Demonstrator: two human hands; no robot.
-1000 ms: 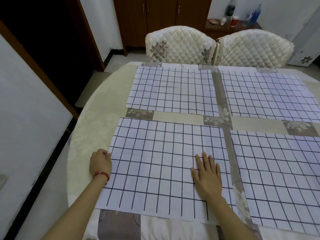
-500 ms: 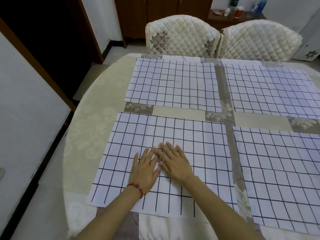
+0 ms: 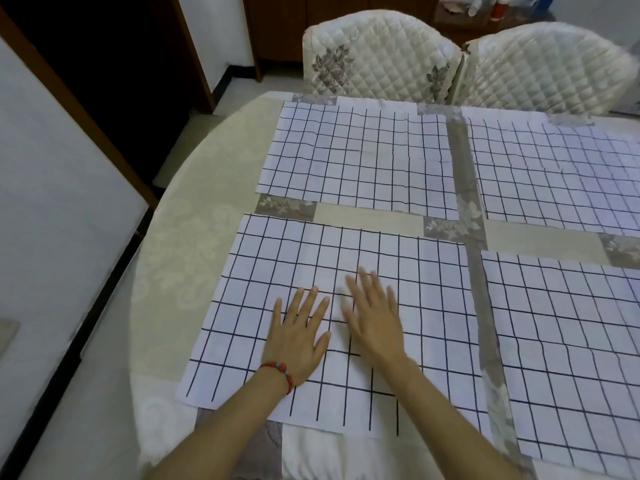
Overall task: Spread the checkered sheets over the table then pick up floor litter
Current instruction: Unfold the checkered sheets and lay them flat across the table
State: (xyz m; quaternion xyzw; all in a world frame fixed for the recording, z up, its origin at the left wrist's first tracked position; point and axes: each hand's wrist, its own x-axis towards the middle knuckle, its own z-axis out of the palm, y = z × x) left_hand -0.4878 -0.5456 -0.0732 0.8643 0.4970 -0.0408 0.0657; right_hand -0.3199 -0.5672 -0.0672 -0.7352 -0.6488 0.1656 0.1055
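Four sheets lie on the bench (image 3: 194, 244) in two rows. The near left sheet (image 3: 346, 271) has both hands flat on it — the left hand (image 3: 298, 337) just beside the right hand (image 3: 374, 320). The near right sheet (image 3: 568, 341) lies beside it. Behind them lie the far left sheet (image 3: 356, 157) and far right sheet (image 3: 561, 174) — two chairs (image 3: 377, 53) stand behind the bench.

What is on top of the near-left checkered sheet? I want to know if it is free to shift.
Both hands lie flat on the near-left checkered sheet: left hand, right hand. The squares beneath their palms are hidden.
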